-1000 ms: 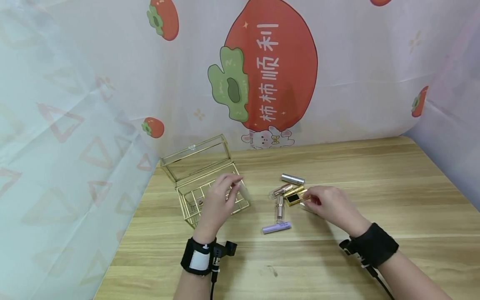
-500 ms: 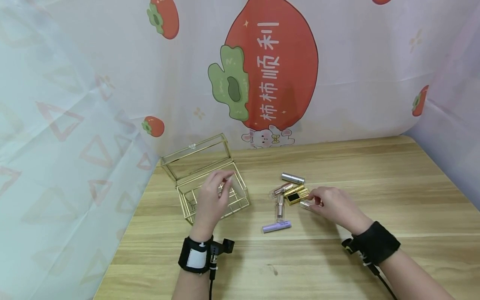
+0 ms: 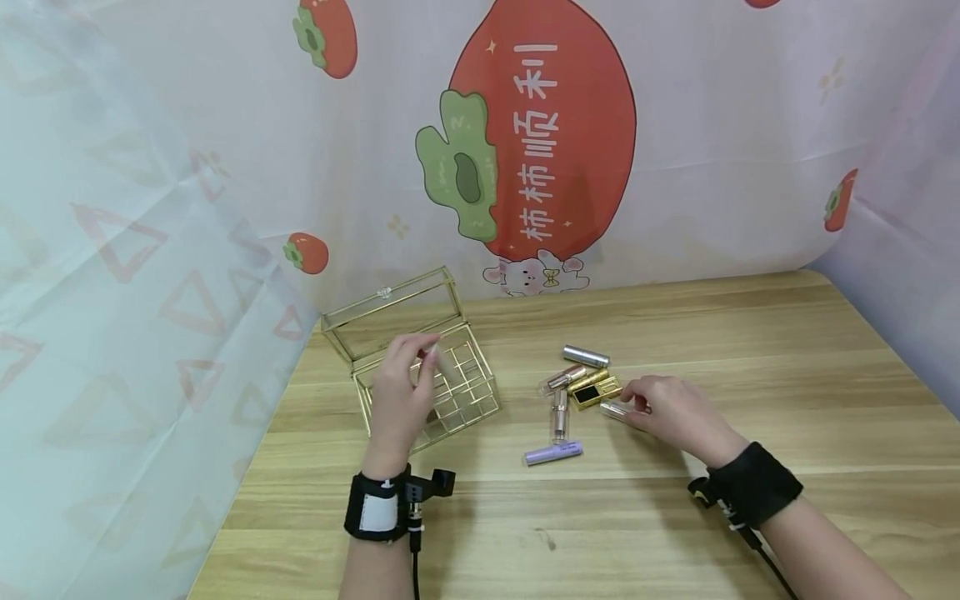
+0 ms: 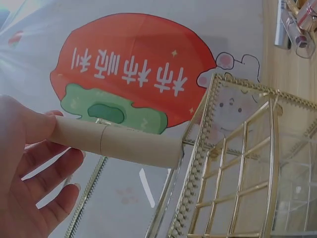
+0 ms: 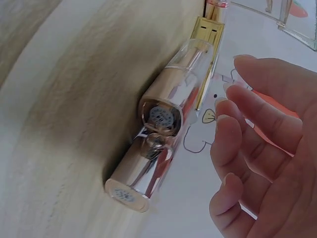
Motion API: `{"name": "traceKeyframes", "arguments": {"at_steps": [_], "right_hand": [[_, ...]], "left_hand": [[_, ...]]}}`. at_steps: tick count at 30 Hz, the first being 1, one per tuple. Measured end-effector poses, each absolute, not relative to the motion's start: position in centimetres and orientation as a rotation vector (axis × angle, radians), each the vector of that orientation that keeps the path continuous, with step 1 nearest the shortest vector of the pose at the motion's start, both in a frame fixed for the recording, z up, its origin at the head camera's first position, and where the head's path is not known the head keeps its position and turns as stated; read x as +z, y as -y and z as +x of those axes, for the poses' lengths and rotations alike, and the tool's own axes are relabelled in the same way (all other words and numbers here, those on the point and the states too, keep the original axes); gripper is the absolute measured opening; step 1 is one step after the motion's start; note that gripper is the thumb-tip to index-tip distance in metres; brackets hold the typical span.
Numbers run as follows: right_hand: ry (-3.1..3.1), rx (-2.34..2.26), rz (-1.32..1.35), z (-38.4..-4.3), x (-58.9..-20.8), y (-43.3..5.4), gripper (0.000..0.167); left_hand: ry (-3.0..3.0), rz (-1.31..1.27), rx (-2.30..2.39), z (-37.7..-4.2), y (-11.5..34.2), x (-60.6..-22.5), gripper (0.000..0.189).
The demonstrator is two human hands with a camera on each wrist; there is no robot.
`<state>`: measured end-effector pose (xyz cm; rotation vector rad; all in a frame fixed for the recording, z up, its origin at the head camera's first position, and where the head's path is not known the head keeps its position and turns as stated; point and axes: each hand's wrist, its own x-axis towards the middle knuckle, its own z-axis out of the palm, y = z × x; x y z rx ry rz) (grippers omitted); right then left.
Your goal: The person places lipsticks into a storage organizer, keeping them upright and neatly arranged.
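My left hand (image 3: 396, 396) pinches one end of a cream lipstick tube (image 4: 119, 141) between thumb and fingers, with the other fingers loosely bent. It holds the tube above a gold-framed glass box (image 3: 498, 407) whose hinged lid (image 3: 390, 303) is raised. Inside the box, a gold grid (image 4: 240, 173) divides it into compartments. On the table, my right hand (image 3: 678, 417) hovers with loosely curved fingers beside a lipstick with a clear cap (image 3: 613, 410). Up close, rose-gold lipsticks (image 5: 173, 84) lie just off its fingertips, with nothing in its grasp.
Left of the right hand lie a gold lipstick with a black panel (image 3: 596, 392), a silver tube (image 3: 586, 357), a clear-capped lipstick (image 3: 559, 417) and a purple tube (image 3: 553, 454). A printed cloth (image 3: 712, 167) hangs behind the wooden table (image 3: 750, 333).
My left hand has moved left with the cream tube, showing more of the box's grid. The right hand has drawn slightly right, off the lipsticks, uncovering more of the clear-capped one.
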<state>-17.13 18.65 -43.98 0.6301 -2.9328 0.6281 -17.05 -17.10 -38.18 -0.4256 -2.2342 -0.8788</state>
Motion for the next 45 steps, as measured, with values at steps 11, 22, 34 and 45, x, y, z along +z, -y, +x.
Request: {"name": "traceKeyframes", "arguments": {"at_steps": [11, 22, 34, 45], "right_hand": [[2.960, 0.627, 0.618, -17.2, -44.3, -19.1, 0.015], [3.002, 0.588, 0.585, -17.2, -44.7, -19.4, 0.019], [3.033, 0.590, 0.562, -17.3, -44.8, -19.7, 0.019], [3.043, 0.559, 0.560, -17.4, -44.9, -19.8, 0.013]], "left_hand": [[2.248, -0.367, -0.854, -17.4, 18.2, -39.0, 0.021], [2.291, -0.341, -0.843, -17.5, 18.9, -39.8, 0.020], [2.330, -0.328, -0.813, -17.4, 19.0, -40.4, 0.020], [2.421, -0.310, -0.791, -17.5, 19.0, -40.8, 0.024]]}}
